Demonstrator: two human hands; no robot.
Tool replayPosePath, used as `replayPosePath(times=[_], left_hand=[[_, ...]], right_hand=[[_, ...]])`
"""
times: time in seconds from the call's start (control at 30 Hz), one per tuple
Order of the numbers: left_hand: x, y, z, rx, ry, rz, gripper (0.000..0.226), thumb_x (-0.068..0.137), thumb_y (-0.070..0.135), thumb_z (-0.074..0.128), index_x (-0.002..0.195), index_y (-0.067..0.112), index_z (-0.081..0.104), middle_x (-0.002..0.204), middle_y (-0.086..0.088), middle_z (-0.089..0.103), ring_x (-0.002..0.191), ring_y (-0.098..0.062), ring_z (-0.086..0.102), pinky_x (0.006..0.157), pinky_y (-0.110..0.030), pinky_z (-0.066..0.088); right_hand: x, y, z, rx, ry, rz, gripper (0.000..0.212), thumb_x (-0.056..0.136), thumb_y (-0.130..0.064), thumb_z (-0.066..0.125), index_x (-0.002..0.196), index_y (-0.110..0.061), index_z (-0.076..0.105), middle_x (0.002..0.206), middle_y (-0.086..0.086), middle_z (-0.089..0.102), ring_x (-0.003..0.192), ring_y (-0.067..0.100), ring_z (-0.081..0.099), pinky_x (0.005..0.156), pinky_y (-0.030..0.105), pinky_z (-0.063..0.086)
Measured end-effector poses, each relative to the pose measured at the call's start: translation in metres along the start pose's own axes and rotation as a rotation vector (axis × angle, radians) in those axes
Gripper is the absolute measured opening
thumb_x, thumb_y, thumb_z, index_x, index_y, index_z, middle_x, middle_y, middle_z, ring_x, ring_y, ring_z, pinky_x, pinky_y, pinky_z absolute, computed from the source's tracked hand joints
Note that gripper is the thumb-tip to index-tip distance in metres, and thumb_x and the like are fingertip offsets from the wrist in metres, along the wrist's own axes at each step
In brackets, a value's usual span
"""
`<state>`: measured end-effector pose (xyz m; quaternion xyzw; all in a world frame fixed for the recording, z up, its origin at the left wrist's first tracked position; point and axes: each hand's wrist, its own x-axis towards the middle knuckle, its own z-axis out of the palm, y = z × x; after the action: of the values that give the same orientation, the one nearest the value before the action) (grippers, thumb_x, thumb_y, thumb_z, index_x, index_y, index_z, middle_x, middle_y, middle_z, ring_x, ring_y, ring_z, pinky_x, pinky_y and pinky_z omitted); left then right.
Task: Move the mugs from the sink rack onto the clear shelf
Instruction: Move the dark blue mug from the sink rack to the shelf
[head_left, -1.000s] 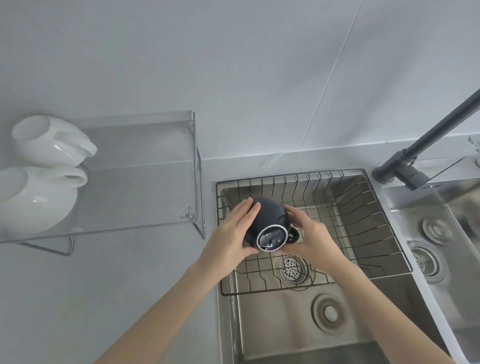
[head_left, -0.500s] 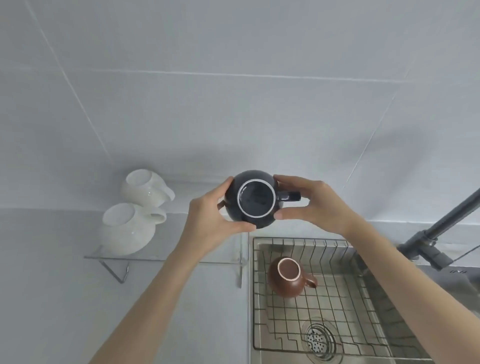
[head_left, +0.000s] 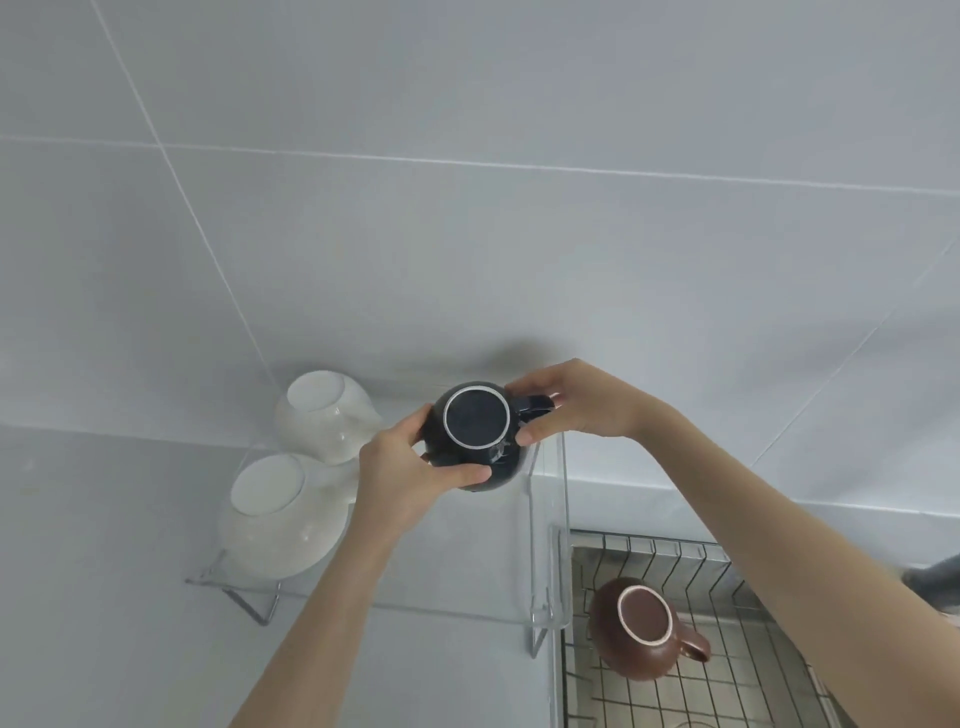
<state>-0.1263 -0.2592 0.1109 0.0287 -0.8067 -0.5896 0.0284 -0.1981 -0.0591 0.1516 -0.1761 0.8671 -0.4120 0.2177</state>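
Note:
A dark navy mug (head_left: 475, 436), upside down with its pale-ringed base toward me, is held over the right end of the clear shelf (head_left: 467, 587). My left hand (head_left: 410, 467) cups its left side and my right hand (head_left: 576, 400) pinches its handle. Whether the mug touches the shelf I cannot tell. Two white mugs (head_left: 283, 514) (head_left: 324, 415) rest upside down on the shelf's left part. A brown mug (head_left: 639, 631) sits upside down in the wire sink rack (head_left: 727, 691) at the lower right.
A grey tiled wall fills the background. The shelf's upright clear end wall (head_left: 548, 525) stands just right of the navy mug. A dark faucet part (head_left: 935, 577) shows at the right edge. The grey counter (head_left: 104, 571) lies under the shelf.
Both hands lifted the navy mug out of the sink rack and carried it up and left, over the shelf. The view swung toward the shelf, and the brown mug came into sight.

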Motion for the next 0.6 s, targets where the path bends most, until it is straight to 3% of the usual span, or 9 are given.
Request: replayPosePath(times=[0.13, 0.2, 0.3, 0.37, 0.6], left_hand=[[0.008, 0.000, 0.002, 0.068, 0.003, -0.009, 0.058, 0.035, 0.032, 0.081, 0.090, 0.035, 0.065, 0.089, 0.010, 0.073, 0.091, -0.007, 0.065, 0.083, -0.032, 0.055], [0.012, -0.001, 0.003, 0.092, -0.009, -0.018, 0.056, 0.038, 0.029, 0.084, 0.091, 0.035, 0.065, 0.088, 0.014, 0.071, 0.091, -0.002, 0.064, 0.080, -0.022, 0.052], [0.017, 0.001, 0.005, 0.139, -0.049, -0.017, 0.053, 0.049, 0.019, 0.085, 0.096, 0.033, 0.063, 0.082, 0.024, 0.063, 0.085, 0.013, 0.055, 0.065, 0.002, 0.040], [0.021, 0.002, 0.006, 0.149, -0.084, -0.032, 0.051, 0.053, 0.019, 0.084, 0.099, 0.027, 0.064, 0.083, 0.022, 0.064, 0.085, 0.012, 0.055, 0.061, 0.005, 0.038], [0.025, 0.002, 0.006, 0.171, -0.135, -0.047, 0.052, 0.057, 0.020, 0.083, 0.105, 0.021, 0.064, 0.097, 0.004, 0.070, 0.089, -0.002, 0.061, 0.064, 0.003, 0.041]], right_hand=[[0.009, 0.005, -0.003, 0.004, -0.037, 0.011, 0.052, 0.069, -0.016, 0.077, 0.118, -0.022, 0.060, 0.120, -0.003, 0.066, 0.112, 0.011, 0.059, 0.102, 0.031, 0.043], [0.011, 0.010, -0.003, 0.041, -0.052, 0.014, 0.051, 0.070, -0.013, 0.075, 0.119, -0.020, 0.059, 0.121, -0.002, 0.066, 0.111, 0.009, 0.060, 0.098, 0.026, 0.046], [0.009, 0.014, -0.004, 0.073, -0.045, 0.014, 0.047, 0.073, -0.008, 0.073, 0.118, -0.015, 0.060, 0.118, -0.001, 0.067, 0.101, 0.003, 0.062, 0.083, 0.008, 0.048], [0.010, 0.016, -0.005, 0.083, -0.030, 0.011, 0.045, 0.074, -0.006, 0.072, 0.117, -0.011, 0.060, 0.116, 0.004, 0.067, 0.095, 0.003, 0.062, 0.076, 0.003, 0.048], [0.011, 0.019, -0.003, 0.105, -0.015, 0.012, 0.043, 0.074, -0.007, 0.071, 0.116, -0.010, 0.060, 0.114, 0.006, 0.067, 0.101, 0.013, 0.062, 0.081, 0.007, 0.048]])
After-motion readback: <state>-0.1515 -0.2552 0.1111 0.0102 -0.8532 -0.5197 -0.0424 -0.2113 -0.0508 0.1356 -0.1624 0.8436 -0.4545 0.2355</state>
